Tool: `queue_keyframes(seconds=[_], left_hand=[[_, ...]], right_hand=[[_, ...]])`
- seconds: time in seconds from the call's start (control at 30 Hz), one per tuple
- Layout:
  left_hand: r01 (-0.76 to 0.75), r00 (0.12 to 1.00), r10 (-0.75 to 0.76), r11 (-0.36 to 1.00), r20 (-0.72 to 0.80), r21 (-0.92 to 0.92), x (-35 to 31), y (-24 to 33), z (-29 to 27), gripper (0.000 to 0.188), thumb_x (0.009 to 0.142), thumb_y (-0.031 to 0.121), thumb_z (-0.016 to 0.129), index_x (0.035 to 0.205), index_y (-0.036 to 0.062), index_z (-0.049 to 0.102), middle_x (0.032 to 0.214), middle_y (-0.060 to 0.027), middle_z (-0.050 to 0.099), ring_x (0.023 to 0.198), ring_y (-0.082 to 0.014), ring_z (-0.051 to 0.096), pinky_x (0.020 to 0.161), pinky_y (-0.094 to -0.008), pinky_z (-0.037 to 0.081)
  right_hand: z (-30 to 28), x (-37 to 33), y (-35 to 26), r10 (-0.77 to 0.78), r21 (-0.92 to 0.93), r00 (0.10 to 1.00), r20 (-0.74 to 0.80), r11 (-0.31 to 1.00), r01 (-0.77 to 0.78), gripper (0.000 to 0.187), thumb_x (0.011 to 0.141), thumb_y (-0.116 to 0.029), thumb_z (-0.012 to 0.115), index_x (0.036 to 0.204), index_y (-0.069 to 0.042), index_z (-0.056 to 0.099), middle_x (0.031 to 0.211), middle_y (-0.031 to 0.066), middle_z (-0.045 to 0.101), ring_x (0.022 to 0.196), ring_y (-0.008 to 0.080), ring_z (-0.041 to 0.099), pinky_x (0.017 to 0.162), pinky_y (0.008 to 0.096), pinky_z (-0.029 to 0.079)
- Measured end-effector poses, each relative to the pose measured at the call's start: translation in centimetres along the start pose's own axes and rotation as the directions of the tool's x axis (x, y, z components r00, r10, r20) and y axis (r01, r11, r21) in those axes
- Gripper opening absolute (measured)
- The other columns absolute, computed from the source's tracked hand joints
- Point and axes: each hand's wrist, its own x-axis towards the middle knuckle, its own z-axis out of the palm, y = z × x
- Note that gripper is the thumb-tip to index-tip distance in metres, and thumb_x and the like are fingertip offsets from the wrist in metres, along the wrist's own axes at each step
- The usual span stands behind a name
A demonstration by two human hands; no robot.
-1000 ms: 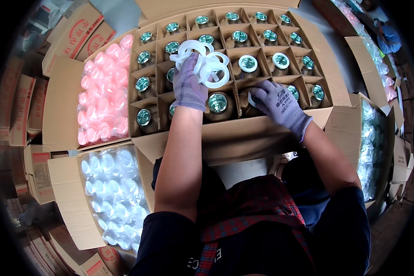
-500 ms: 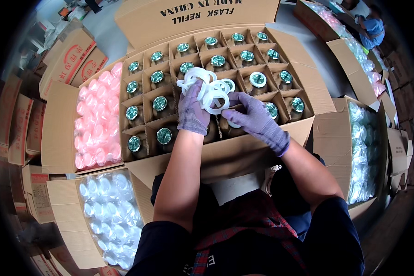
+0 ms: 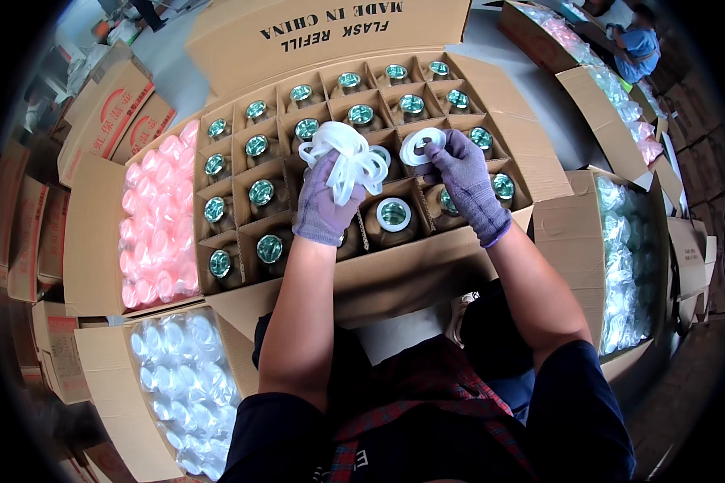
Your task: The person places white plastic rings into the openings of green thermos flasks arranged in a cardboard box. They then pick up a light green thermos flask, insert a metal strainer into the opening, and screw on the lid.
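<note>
My left hand (image 3: 322,205), in a grey-purple knit glove, is closed around a loose bunch of white rings (image 3: 348,157). My right hand (image 3: 467,181), gloved alike, pinches a single white ring (image 3: 412,150) above a bottle mouth in the carton. Below them, a partitioned cardboard carton (image 3: 330,296) holds several glass flask refills with shiny green mouths. A white ring sits around the mouth of the near-middle flask refill (image 3: 393,214). Another ringed mouth shows partly beside the bunch. My hands hide some of the cells.
Left of the carton stands a box of pink plastic-wrapped cups (image 3: 159,221); nearer is a box of clear-wrapped white pieces (image 3: 187,386). At right is an open box of greenish wrapped pieces (image 3: 620,266). Stacked cartons line the left. Another person (image 3: 638,52) is at far right.
My right hand has moved away from the bunch, up and to the right, with one ring. The near-middle flask refill's ringed mouth is now uncovered. The whole view has shifted slightly.
</note>
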Motion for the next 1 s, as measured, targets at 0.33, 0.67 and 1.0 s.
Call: queue_keyframes(seconds=[0.33,0.67,1.0], left_hand=[[0.028,0.995,-0.004,0.971,0.102,-0.239,-0.3,1.4,2.2,0.054,0.078,-0.003,0.070,0.130,0.0054,0.055,0.125,-0.0094,0.061,0.113,-0.0205,0.062,0.096,-0.0349,0.052],[-0.130,0.990,0.141,0.956,-0.024,0.263,0.3,2.2,-1.7,0.055,0.080,0.010,0.075,0.130,0.0015,0.052,0.124,-0.0110,0.062,0.112,-0.0213,0.061,0.098,-0.0337,0.049],[0.094,0.993,-0.095,0.995,-0.065,-0.026,-0.6,1.6,-1.4,0.055,0.080,0.008,0.075,0.130,0.0021,0.052,0.128,-0.0103,0.059,0.116,-0.0195,0.059,0.102,-0.0331,0.048]], right_hand=[[2.3,-0.2,-0.8,0.157,-0.085,0.983,0.093,0.985,-0.149,0.022,0.096,-0.019,0.063,0.104,0.001,0.069,0.081,0.0034,0.070,0.064,0.0073,0.065,0.053,0.0216,0.054],[-8.9,-1.4,2.3,-0.126,-0.895,0.901,0.415,0.122,0.429,0.017,0.088,-0.025,0.064,0.101,-0.015,0.070,0.105,0.0115,0.065,0.095,0.0317,0.065,0.083,0.0434,0.053],[-8.8,-3.7,1.7,-0.039,-0.763,0.771,0.636,0.123,0.635,0.023,0.079,-0.016,0.069,0.101,-0.008,0.068,0.107,0.0117,0.062,0.109,0.0319,0.055,0.095,0.0425,0.045]])
